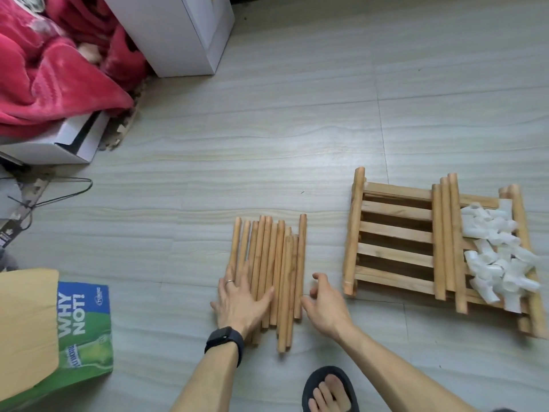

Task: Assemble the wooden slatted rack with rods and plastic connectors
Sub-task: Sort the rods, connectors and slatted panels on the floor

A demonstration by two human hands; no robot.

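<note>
Assembly prep, lower centre of frame: left hand (242, 298) lies flat, fingers spread, on near ends of short round light-wood rods (269, 251) laid side by side. Right hand (325, 304), fingers loosely curled, holds nothing, just beside rightmost rod. Likely best: pin row against rolling, lift one rod from free edge. Stacked wooden slatted panels (395, 233) sit at right, white plastic tube connectors (499, 257) heaped on top.

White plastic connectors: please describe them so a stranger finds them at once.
On the floor, to the right, lies the wooden slatted rack. The connectors are heaped on its right part, beside three rods laid across it. Only they are white and short; all around is brown wood.
</note>
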